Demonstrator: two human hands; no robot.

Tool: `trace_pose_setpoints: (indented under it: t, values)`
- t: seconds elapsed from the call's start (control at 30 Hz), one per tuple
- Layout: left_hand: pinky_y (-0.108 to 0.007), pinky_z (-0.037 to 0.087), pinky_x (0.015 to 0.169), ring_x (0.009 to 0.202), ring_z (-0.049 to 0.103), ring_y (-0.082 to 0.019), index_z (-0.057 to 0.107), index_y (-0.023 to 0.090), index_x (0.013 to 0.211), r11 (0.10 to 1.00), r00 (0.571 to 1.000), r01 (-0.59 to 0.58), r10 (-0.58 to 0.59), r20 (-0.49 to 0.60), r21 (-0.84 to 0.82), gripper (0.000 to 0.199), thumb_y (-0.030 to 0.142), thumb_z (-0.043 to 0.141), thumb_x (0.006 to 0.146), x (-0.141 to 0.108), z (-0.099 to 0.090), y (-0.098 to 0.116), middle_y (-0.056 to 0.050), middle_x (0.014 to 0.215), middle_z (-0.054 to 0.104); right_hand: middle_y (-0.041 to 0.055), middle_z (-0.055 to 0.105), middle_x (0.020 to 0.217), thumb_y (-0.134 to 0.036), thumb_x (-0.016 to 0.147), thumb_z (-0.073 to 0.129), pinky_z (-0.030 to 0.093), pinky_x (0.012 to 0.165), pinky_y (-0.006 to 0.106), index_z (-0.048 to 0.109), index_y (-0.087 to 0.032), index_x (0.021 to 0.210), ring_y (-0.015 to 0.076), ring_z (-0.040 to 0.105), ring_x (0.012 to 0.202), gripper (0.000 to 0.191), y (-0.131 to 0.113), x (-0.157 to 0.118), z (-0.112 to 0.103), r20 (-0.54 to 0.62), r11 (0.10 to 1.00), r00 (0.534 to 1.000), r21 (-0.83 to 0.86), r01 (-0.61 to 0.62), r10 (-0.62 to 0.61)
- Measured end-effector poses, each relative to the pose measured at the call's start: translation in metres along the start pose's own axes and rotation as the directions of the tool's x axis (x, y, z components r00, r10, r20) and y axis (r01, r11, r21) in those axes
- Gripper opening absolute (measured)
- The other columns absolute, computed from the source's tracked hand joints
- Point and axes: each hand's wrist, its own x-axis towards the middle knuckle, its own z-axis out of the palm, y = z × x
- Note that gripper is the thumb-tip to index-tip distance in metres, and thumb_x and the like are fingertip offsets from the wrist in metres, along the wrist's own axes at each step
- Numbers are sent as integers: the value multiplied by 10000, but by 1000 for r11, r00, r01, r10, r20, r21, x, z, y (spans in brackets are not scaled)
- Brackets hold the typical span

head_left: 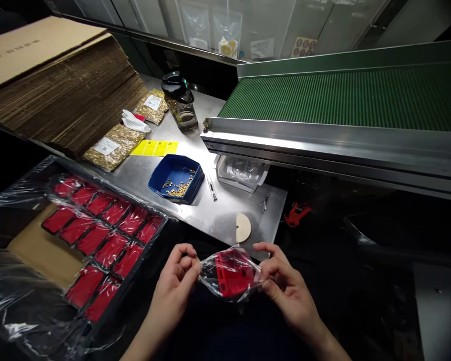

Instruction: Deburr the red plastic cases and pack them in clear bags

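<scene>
A red plastic part (235, 273) lies inside a clear plastic bag (209, 273), held up in front of the bench edge. My left hand (178, 278) pinches the bag's left end between thumb and fingers. At the opposite end, my right hand (283, 281) grips the bag with thumb and index finger. Just beyond the bag, a cream-coloured disc (243, 228) with a section cut out sits on the metal bench (195, 214).
On the left, a plastic-lined crate (135, 200) holds several red parts. A blue tray (161, 175) with small brass-coloured pieces, a cutter knife (212, 188) and a water bottle (180, 105) stand on the bench. A green conveyor (338, 98) overhangs it; stacked cardboard (67, 90) rises behind.
</scene>
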Motion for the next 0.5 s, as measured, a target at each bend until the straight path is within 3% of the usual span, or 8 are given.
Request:
trace_pose_setpoints:
  t: [0.1,0.17,0.2,0.27,0.3,0.33,0.4,0.5]
  values:
    - [-223,445,657,722,542,-138,501,297,1141,968,988,-154,157,0,200,145,360,560,1025,-6,4,2,29,820,602,84,650,1268,-243,1006,576,510,971,334,624,-241,929,229,620,1170,90,-5,2,3,56,995,998,-83,48,-43]
    - [-260,488,698,775,616,-167,532,317,1176,902,943,-322,280,178,288,148,274,499,1039,-13,12,-1,0,895,666,80,677,1202,-180,1004,538,508,971,347,614,-240,970,215,645,1093,102,-11,6,10,147,972,979,-170,163,-138]
    - [-289,500,699,769,633,-187,556,320,1186,835,882,-454,371,290,311,196,234,468,1033,-17,18,-5,-17,902,685,80,685,1135,-163,1001,519,514,938,347,610,-239,992,215,647,1051,119,-14,8,15,184,952,962,-197,236,-200]
    - [-352,508,688,724,635,-225,606,305,1211,624,689,-714,545,478,318,300,179,428,1005,-22,28,-16,-49,857,704,67,657,987,-178,1009,483,520,844,334,598,-237,996,205,632,930,131,-18,9,24,199,931,939,-182,316,-279]
    - [-381,512,696,722,635,-242,627,296,1229,522,605,-791,598,526,318,333,171,426,994,-24,32,-22,-62,839,712,56,625,924,-213,1021,469,519,800,325,582,-239,972,198,614,872,126,-19,8,26,161,945,948,-136,298,-276]
    - [-412,523,730,756,645,-262,640,292,1253,450,554,-832,634,540,324,341,192,443,992,-24,34,-28,-77,846,721,44,589,879,-264,1035,463,520,755,313,557,-244,942,190,596,819,133,-19,6,27,107,968,966,-63,241,-233]
    - [-495,532,905,935,660,-310,643,297,1306,433,555,-832,662,504,348,332,331,552,989,-20,33,-35,-113,960,732,24,525,816,-404,1039,469,511,636,283,490,-256,902,171,553,698,203,-17,0,23,36,991,997,116,65,-70]
    - [-635,335,1186,1340,487,-426,647,304,1331,578,656,-754,646,390,312,675,652,792,771,-11,23,-35,-184,1374,568,-1,452,714,-523,1004,469,379,415,236,424,-270,887,128,411,484,283,-9,-1,14,83,969,991,213,-121,106]
